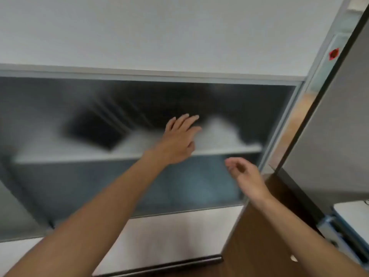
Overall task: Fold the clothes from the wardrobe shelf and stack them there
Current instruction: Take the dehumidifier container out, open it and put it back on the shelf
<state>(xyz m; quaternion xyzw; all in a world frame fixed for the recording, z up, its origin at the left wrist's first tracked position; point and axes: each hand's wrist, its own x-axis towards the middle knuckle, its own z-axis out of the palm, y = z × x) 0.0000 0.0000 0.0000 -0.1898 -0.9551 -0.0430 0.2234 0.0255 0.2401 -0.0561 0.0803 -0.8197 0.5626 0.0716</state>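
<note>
The frame is blurred by motion. An open wardrobe compartment holds a pale shelf (79, 155). On it lie a dark folded garment (93, 130) at the left and a white garment (217, 132) at the right. My left hand (179, 138) reaches up over the shelf's front edge with fingers straight and spread, just left of the white garment and holding nothing. My right hand (245, 174) hangs lower, below the shelf at the right, fingers loosely curled and empty.
An open wardrobe door (329, 136) stands at the right, close to my right arm. Below the shelf lies a lower compartment with bluish blurred contents (191, 184). A white panel (159, 33) spans above the opening.
</note>
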